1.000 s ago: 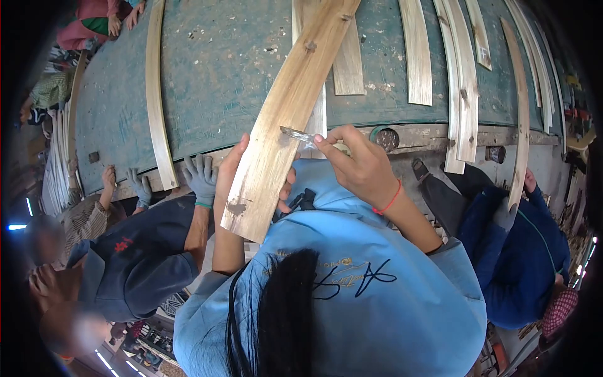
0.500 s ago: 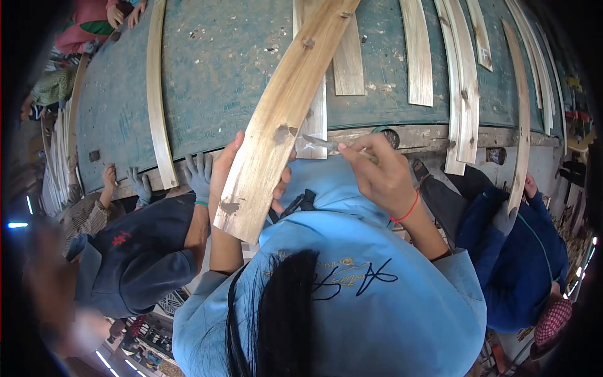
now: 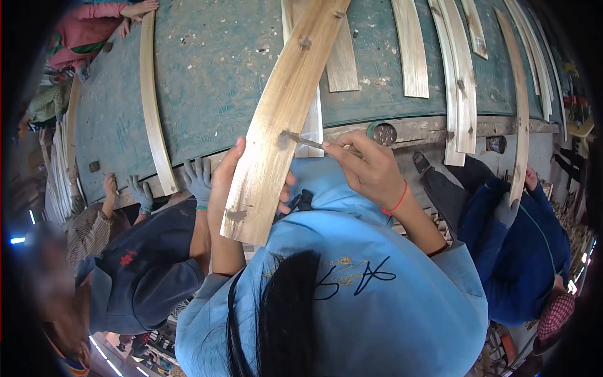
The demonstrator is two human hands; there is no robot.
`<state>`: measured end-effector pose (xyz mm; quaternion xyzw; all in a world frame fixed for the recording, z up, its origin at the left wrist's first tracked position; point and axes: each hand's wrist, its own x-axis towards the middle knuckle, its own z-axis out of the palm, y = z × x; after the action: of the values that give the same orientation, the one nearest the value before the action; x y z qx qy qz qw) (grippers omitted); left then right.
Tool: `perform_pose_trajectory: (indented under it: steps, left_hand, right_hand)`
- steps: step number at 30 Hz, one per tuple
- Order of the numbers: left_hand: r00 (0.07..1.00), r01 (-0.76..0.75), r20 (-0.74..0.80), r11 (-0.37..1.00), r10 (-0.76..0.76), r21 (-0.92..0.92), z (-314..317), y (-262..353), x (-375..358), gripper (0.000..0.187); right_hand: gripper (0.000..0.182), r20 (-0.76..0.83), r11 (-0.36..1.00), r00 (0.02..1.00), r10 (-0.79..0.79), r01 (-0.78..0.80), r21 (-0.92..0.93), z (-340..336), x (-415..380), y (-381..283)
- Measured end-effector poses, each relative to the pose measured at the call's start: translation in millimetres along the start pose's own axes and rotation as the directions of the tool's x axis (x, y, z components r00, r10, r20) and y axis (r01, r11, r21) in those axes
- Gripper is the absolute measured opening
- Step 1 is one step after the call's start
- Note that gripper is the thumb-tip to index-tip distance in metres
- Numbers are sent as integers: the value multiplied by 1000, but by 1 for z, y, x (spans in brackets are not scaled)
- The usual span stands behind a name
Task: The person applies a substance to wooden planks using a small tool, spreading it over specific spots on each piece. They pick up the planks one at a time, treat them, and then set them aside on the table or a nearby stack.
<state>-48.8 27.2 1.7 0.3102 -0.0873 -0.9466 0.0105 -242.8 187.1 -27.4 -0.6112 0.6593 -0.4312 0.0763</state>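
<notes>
A long pale wooden board (image 3: 267, 169) is tilted up over the table edge in front of my chest. It has dark knots and filler-like patches along its face. My left hand (image 3: 227, 177) is closed around the board's lower part, thumb on the left edge and fingertips on the right edge. My right hand (image 3: 367, 168) pinches a small putty knife (image 3: 306, 142). The knife's tip touches a dark grey patch (image 3: 286, 138) near the middle of the board. Another dark patch (image 3: 236, 215) lies near the board's lower end.
The green worktable (image 3: 213, 81) carries several boards (image 3: 411, 56). Two small cans (image 3: 384, 133) hang at its front edge. A co-worker's gloved hands (image 3: 200, 179) rest at the edge on my left. Another person in dark blue (image 3: 521, 251) holds a board on my right.
The putty knife has moved left, its tip now on the patch instead of beside the board's right edge. The board's lower end has shifted slightly right.
</notes>
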Motion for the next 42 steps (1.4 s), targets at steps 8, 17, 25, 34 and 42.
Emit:
perform_pose_trajectory:
  steps: [8, 17, 25, 34, 42]
  left_hand:
    - [999, -15, 43, 1000, 16, -25, -3, 2, -1, 72]
    - [999, -45, 18, 999, 45, -6, 3, 0, -1, 76]
    - [999, -42, -6, 999, 42, -5, 2, 0, -1, 70]
    - [998, -54, -22, 998, 55, 44, 5, -3, 0, 70]
    - [995, -55, -76, 990, 65, 127, 7, -5, 0, 69]
  right_hand:
    - [23, 209, 591, 893, 398, -423, 687, 6, -3, 6]
    - [28, -26, 999, 999, 35, -34, 35, 13, 5, -2]
    - [31, 49, 994, 996, -79, 83, -72, -11, -3, 5]
    - [34, -138, 967, 983, 122, -87, 238, 24, 4, 1]
    - [36, -8, 999, 999, -42, 42, -12, 20, -12, -14]
